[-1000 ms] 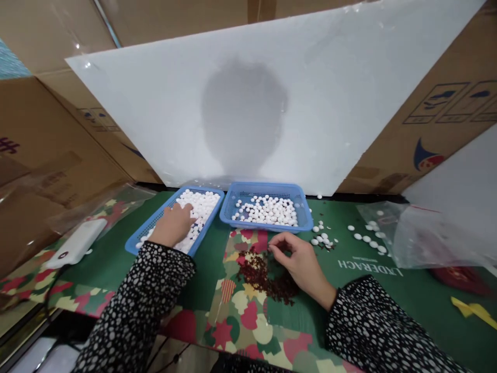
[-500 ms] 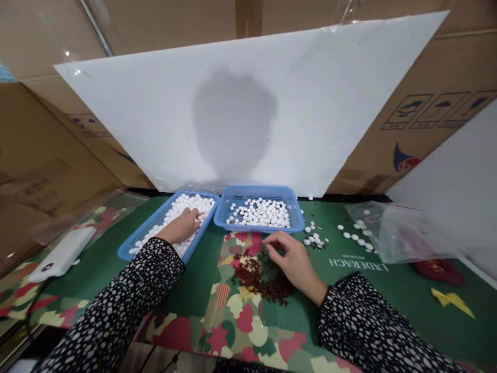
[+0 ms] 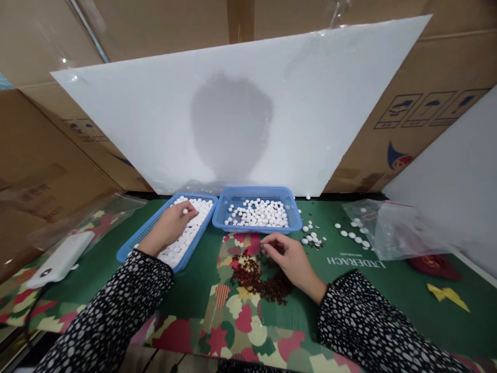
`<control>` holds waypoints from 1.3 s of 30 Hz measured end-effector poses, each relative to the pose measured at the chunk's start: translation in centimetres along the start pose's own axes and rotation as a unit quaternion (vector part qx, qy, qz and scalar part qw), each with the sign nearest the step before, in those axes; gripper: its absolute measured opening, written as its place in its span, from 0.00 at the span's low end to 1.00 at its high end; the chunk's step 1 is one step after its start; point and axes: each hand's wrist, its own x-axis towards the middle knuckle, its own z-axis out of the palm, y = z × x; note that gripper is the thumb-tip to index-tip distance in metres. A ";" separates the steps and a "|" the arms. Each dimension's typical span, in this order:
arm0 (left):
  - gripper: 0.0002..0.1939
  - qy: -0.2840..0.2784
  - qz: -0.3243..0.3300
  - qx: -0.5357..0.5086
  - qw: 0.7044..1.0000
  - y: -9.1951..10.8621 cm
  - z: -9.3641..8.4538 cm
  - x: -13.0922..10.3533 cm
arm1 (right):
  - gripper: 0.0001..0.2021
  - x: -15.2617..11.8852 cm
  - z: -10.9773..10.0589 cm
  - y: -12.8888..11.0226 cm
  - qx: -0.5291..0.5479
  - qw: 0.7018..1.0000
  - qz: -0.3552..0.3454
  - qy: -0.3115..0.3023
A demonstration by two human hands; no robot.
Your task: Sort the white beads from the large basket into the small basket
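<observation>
- My L hand: pinched on white ball, blue basket below.
- My R hand: narrow, can't tell if holding; red bits nr fingertips.

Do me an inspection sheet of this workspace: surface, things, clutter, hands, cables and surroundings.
Surface: green covering with festive patterned areas.
Things: two blue baskets holding white pieces; dark red flakes heaped before them.
Clutter: loose white pieces, clear bag, red item, yellow scraps, white device.
Left hand: over the left basket, white piece at the fingertips; grip unclear.
Right hand: beside the flakes, fingertips close together; contents unclear.
Cables: black cable from the device.
Surroundings: white board, cardboard behind; spills, nothing seen of liquid.
</observation>
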 end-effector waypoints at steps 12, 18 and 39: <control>0.13 -0.279 -0.137 -0.623 0.718 5.3 11.6 -3.2 | 0.11 0.9 -0.2 -1.3 0.164 0.984 0.063 0.013; 0.16 -0.256 -0.098 -0.614 0.740 4.7 12.1 -3.5 | 0.11 0.9 -0.1 -1.3 0.164 0.983 0.079 -0.008; 0.17 -0.214 -0.079 -0.563 0.795 5.1 13.1 -4.3 | 0.06 0.1 0.2 -1.7 -0.002 1.000 -0.005 -0.012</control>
